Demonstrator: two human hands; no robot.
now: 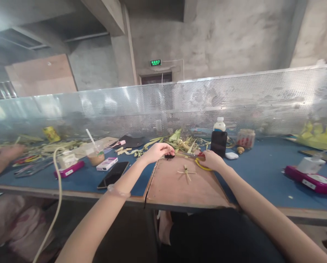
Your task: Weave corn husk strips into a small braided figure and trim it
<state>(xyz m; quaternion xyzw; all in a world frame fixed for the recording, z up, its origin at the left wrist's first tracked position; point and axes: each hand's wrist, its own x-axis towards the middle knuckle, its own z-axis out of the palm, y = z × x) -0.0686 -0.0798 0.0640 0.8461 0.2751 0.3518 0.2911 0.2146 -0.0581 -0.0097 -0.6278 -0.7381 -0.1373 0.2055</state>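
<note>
My left hand (161, 150) is over the far edge of a wooden board (163, 186), its fingers bent and pinched together. Directly under the fingertips is a small black object (169, 156); whether they grip it or only touch it is unclear. Scissors with red and yellow handles (203, 166) are in my right hand (211, 160), and their grey blades point left toward the other hand. On the board in front of both hands lies a small star-shaped piece of pale plant strips (186, 172). Dried green and yellow husk strips (184, 142) are heaped just behind.
Left of the board are a black phone (113, 174), a small white-and-purple box (107, 164) and a drink cup with straw (95, 156). To the right stand a dark upright phone (219, 143), a bottle (219, 124) and a jar (245, 138). Another person's hand (11, 151) is far left.
</note>
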